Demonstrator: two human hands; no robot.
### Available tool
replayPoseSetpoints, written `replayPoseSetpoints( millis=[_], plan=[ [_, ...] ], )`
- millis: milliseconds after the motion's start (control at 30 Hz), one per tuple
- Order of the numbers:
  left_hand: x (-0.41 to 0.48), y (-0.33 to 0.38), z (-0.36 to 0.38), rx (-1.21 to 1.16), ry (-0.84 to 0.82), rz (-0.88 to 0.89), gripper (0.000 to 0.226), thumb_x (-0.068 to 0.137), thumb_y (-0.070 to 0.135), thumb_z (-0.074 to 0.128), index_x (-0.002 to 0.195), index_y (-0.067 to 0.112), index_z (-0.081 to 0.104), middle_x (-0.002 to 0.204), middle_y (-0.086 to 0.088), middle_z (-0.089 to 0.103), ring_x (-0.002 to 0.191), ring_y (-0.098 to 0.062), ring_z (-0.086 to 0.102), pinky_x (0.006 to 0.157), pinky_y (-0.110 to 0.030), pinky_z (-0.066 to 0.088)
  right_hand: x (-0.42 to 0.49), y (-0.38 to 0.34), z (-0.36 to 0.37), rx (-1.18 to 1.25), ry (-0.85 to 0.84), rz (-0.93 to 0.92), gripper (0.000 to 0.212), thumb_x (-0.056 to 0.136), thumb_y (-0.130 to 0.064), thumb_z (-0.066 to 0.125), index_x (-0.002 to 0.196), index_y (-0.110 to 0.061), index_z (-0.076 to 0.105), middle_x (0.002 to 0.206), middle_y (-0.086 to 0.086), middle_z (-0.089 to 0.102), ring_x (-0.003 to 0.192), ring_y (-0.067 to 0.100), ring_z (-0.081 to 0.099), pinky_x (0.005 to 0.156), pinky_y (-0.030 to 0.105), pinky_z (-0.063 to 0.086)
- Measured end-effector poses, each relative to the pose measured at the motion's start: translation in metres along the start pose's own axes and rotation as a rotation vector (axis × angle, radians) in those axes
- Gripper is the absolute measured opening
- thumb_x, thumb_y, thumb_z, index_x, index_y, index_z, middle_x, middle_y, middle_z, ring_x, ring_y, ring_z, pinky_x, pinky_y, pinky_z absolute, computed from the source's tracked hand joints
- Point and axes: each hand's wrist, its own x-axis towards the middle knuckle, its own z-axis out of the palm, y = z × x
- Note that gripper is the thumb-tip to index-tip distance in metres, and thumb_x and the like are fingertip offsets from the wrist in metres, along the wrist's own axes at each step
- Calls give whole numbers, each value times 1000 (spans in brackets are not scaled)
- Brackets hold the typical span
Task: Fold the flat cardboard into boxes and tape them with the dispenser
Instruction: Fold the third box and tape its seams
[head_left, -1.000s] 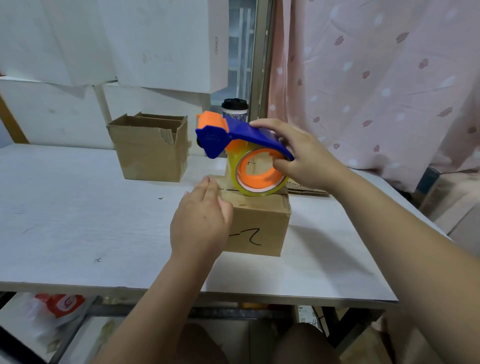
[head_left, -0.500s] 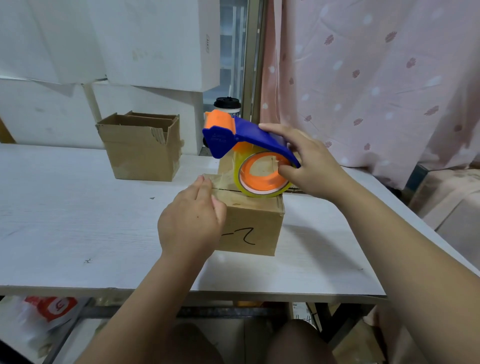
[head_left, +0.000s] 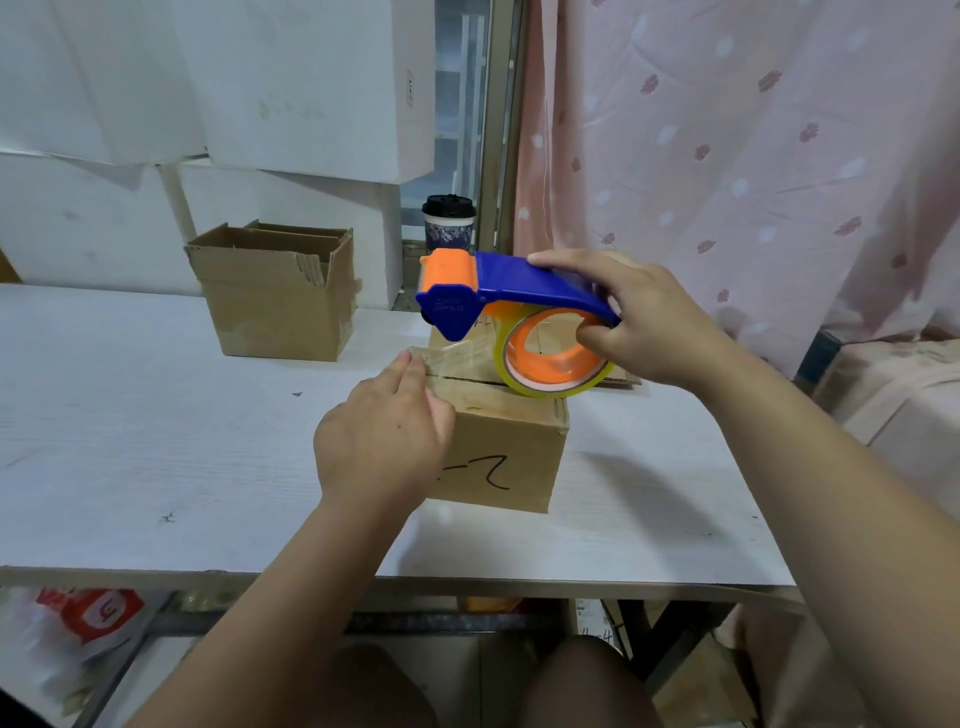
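A small closed cardboard box (head_left: 511, 457) with a black mark on its front stands on the white table (head_left: 130, 441). My right hand (head_left: 644, 317) grips the blue and orange tape dispenser (head_left: 498, 296) just above the box top; its clear tape roll (head_left: 553, 356) touches the top. A strip of clear tape (head_left: 452, 356) runs from the dispenser toward the box's left top edge. My left hand (head_left: 384, 436) rests on the box's left corner, fingers pressing the tape end there.
An open cardboard box (head_left: 275, 296) stands at the back of the table. A paper cup with a black lid (head_left: 449, 223) is behind the dispenser. White cartons line the wall on the left, and a pink curtain (head_left: 753, 156) hangs on the right.
The dispenser has levelled out and shifted right, drawing a strip of tape off the roll. My left hand stays on the box's left corner.
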Motion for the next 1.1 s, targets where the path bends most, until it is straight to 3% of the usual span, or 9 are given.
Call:
replayPoseSetpoints(
  millis=[133,233,333,500,667,767,833,933,1100],
  plan=[
    [1,2,-6,-6,-17,17,50,94,31,26,141,24,41,144,7,44,125,-16,44,82,-32,46,-3,1,2,-15,29,10,74,80,-6,62,137,-47,39,111,-2,55,89,10,47,72,15,36],
    [10,9,-14,63,-27,99,44,89,29,25,113,12,57,123,-7,61,121,-23,46,99,-36,37,-5,2,8,-8,94,18,74,78,-4,59,138,-44,41,103,-3,55,81,5,46,71,13,34],
    [20,18,-16,-44,-46,191,48,94,27,35,138,10,42,142,-7,44,134,-21,33,110,-34,27,-7,4,10,28,105,24,75,78,-4,58,138,-47,40,103,-8,53,83,-2,47,71,12,34],
    [18,29,-3,-151,-89,267,59,97,44,35,150,22,19,155,5,25,142,-13,23,107,-33,34,-10,5,11,64,117,29,76,75,-11,54,133,-56,34,105,-4,55,91,-7,45,71,1,31],
    [18,28,1,-112,-39,225,58,96,42,35,149,21,23,151,2,34,133,-17,39,91,-33,45,-12,6,17,160,116,59,74,77,-9,53,138,-47,35,113,-6,48,89,-15,43,71,-3,31],
    [16,27,1,-95,-45,244,54,95,41,32,146,22,30,148,2,39,131,-18,42,89,-33,46,-18,3,27,268,176,103,72,79,-9,55,135,-50,34,121,-9,48,96,-3,50,74,9,42],
    [16,28,1,-75,-52,246,53,94,40,28,143,23,34,145,1,44,129,-19,43,89,-33,46,-22,1,36,339,236,133,72,80,-11,56,129,-58,31,127,-12,48,104,7,52,82,30,52],
    [16,29,-1,-40,-64,244,54,92,40,24,141,23,38,143,0,46,129,-20,44,88,-34,46,-26,-4,45,386,303,167,70,81,-18,58,123,-64,27,125,-20,47,110,10,51,89,44,53],
    [16,28,-1,-31,-59,260,54,91,38,22,140,22,39,142,-1,48,129,-20,43,88,-34,46,-25,-4,39,391,299,139,74,78,-16,56,117,-72,28,114,-36,43,103,-6,49,78,21,52]
  ],
)
